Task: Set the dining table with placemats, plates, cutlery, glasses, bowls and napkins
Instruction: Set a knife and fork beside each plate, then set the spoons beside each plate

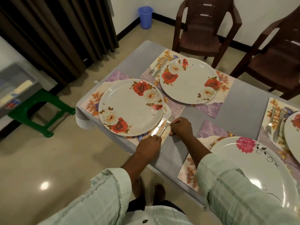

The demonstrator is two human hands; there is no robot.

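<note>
- So, left hand [150, 144] down at the near table edge, fingertips pinched on the handle end of a knife [159, 125]; knife lying just right of the near-left rose plate [130, 107], blade pointing away
- right hand [181, 127] curled, fingers on the handle of a fork [168, 123]; fork right beside the knife, tines pointing away, both resting on the floral placemat [90, 103] under that plate
- hands close together but not touching, both arms in pale green sleeves [235, 189]
- second rose plate [189, 81] further back on its own placemat, with a fork and knife pair [158, 66] already lying at its left
- pink-flower plate [258, 168] at near right on another placemat, partly hidden by the right sleeve; no cutlery showing beside it
- fourth plate [293, 127] cut off at the right edge, cutlery [276, 125] lying to its left
- grey table [235, 101] under all of it; two brown plastic chairs [206, 28] at the far side, green stool [40, 111] and blue bucket [145, 17] on the floor, dark curtain [56, 33] behind
</note>
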